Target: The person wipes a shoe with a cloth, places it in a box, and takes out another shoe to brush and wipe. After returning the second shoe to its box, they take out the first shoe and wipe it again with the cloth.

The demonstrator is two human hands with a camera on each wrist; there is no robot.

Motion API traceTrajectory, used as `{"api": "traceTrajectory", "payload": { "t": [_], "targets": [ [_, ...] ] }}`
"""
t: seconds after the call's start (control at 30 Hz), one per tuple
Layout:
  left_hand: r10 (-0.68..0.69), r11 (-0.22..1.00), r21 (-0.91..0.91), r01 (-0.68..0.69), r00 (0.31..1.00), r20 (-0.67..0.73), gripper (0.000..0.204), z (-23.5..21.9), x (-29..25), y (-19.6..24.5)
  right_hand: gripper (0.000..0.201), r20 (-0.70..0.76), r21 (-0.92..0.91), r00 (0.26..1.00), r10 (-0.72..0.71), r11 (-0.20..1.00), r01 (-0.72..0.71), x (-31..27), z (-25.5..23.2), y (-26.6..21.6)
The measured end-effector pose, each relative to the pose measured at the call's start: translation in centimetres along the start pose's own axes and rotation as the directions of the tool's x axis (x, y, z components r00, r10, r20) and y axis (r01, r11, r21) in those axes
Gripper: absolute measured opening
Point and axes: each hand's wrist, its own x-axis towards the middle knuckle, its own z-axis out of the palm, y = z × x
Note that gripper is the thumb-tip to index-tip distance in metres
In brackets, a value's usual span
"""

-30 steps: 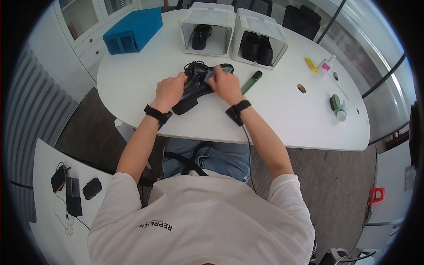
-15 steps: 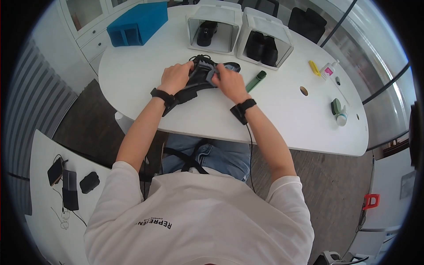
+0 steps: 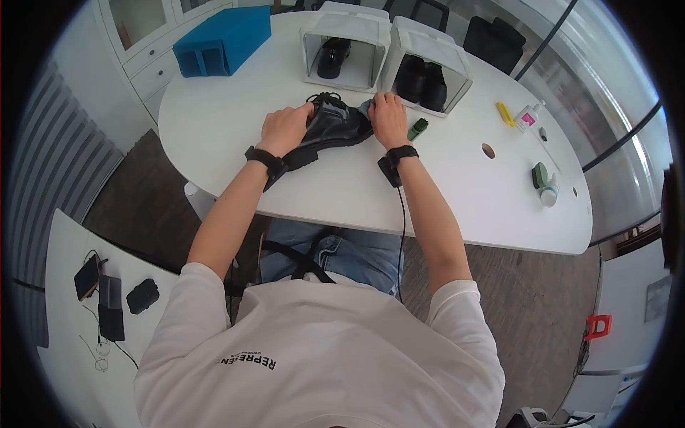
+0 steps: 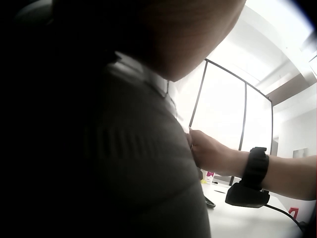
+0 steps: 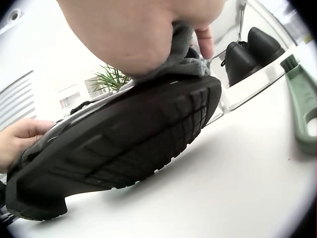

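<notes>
A black lace-up shoe [image 3: 334,128] is held tilted over the white table, its toe to the right. My left hand [image 3: 284,130] grips it at the heel end. Around the toe, my right hand [image 3: 389,120] holds a grey cloth [image 5: 183,62], pressed to the upper in the right wrist view. The ridged black sole [image 5: 129,134] faces that camera. In the left wrist view a dark, blurred surface fills much of the picture, with the right hand [image 4: 210,152] beyond it.
Two white boxes [image 3: 346,27] with black shoes inside stand behind. A green brush [image 3: 418,129] lies right of the right hand. A blue holder [image 3: 227,39] is at the back left; a yellow item [image 3: 505,114], a pump bottle [image 3: 528,118] and a green-backed brush [image 3: 539,175] are at the right.
My right hand has moved right with the cloth, from the shoe's middle to its toe, uncovering the upper. The left hand stayed at the heel end as the shoe shifted slightly right.
</notes>
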Motion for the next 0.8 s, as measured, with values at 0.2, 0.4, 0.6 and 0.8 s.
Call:
{"api": "traceTrajectory", "payload": {
  "t": [0.2, 0.4, 0.6, 0.8],
  "targets": [
    [0.011, 0.997, 0.072, -0.012, 1.000, 0.019, 0.021, -0.4, -0.7, 1.3, 0.010, 0.055, -0.004, 0.998, 0.009, 1.000, -0.009, -0.2, -0.9, -3.3],
    [0.020, 0.997, 0.072, -0.019, 1.000, -0.012, 0.021, 0.0, -0.5, 0.8, 0.016, 0.024, 0.231, 1.000, -0.002, 0.973, -0.004, -1.3, -2.5, -6.0],
    [0.040, 0.994, 0.097, -0.041, 0.999, 0.018, 0.021, 0.0, -0.2, 0.3, 0.017, 0.025, 0.392, 0.997, -0.070, 0.918, 0.054, -2.0, -2.9, -5.3],
    [0.032, 0.996, 0.083, -0.034, 0.999, 0.024, 0.023, -0.2, -0.5, 0.7, 0.018, 0.034, 0.250, 0.999, 0.036, 0.967, -0.043, -1.9, -1.6, -0.6]
  ]
}}
